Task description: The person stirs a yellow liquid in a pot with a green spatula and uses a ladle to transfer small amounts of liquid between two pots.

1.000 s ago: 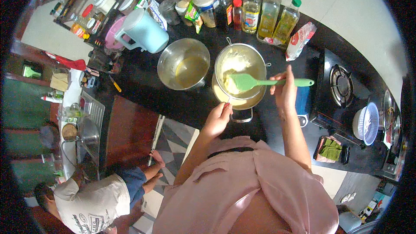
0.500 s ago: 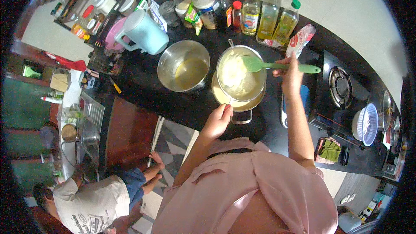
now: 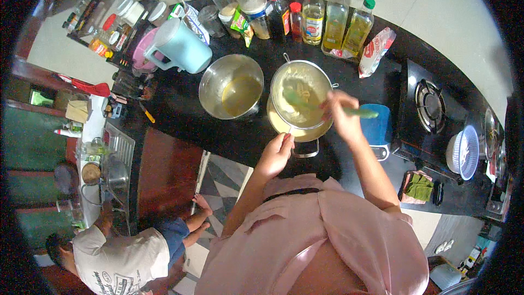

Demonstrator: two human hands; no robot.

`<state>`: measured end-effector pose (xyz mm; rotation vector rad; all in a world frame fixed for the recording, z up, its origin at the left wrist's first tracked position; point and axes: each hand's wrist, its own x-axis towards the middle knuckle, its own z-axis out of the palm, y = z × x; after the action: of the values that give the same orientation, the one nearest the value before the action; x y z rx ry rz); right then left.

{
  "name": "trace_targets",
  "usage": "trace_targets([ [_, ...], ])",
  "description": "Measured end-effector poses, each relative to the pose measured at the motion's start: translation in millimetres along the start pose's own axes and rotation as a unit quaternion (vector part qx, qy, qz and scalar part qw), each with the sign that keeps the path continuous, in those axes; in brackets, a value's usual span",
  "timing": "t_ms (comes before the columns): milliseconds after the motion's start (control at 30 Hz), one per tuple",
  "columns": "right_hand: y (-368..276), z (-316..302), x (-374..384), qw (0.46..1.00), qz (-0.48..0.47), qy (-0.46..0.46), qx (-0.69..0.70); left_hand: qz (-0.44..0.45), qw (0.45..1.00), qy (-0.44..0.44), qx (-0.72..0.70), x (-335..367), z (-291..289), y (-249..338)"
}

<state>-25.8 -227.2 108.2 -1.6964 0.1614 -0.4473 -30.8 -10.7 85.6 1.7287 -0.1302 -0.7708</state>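
Note:
My left hand (image 3: 275, 153) grips the handle of a round strainer (image 3: 329, 108), which rests over a metal pot with a loop handle (image 3: 310, 153). Pale, creamy mixture (image 3: 292, 79) clings inside the strainer; a yellowish batter (image 3: 279, 124) shows below it in the pot. Wrapped round the handle of a green silicone spatula (image 3: 368, 113), my right hand (image 3: 343, 113) is over the strainer's right edge. The spatula head is blurred by motion within the mixture. Left of the pot, a steel mixing bowl (image 3: 210, 84) has a little yellowish liquid at the bottom.
Oil bottles (image 3: 334, 24), jars (image 3: 248, 0) and a light blue pitcher (image 3: 183, 49) line the counter's back. At right are a blue-topped kitchen scale (image 3: 376, 125), a gas stove (image 3: 431, 106) and a blue basket (image 3: 465, 153). Another person (image 3: 123, 257) is at lower left.
My right hand has moved left and down, bringing the spatula deeper into the strainer. The creamy mixture is spread differently. My left hand stays on the strainer's handle.

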Motion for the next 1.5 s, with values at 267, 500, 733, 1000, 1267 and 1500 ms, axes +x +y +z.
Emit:
trace_targets([
  [267,-41,-27,23,0.990,0.121,0.019,0.063,0.041,0.999,0.029,0.010,-3,2,-2],
  [500,-14,-4,-5,0.982,0.154,-0.050,0.094,0.018,1.000,0.002,0.012,1,1,0],
  [733,-28,-36,49,0.977,0.139,0.102,0.121,-0.013,1.000,0.001,0.029,1,-10,3],
  [1000,3,-15,59,0.950,0.251,0.037,0.182,-0.006,1.000,0.006,-0.004,-2,-10,3],
  [1267,3,-23,82,0.958,0.149,0.097,0.224,-0.043,0.999,-0.029,0.001,1,-13,8],
  [1500,-30,-37,69,0.980,0.193,0.019,0.051,0.018,0.999,0.002,0.051,-2,-17,-9],
])
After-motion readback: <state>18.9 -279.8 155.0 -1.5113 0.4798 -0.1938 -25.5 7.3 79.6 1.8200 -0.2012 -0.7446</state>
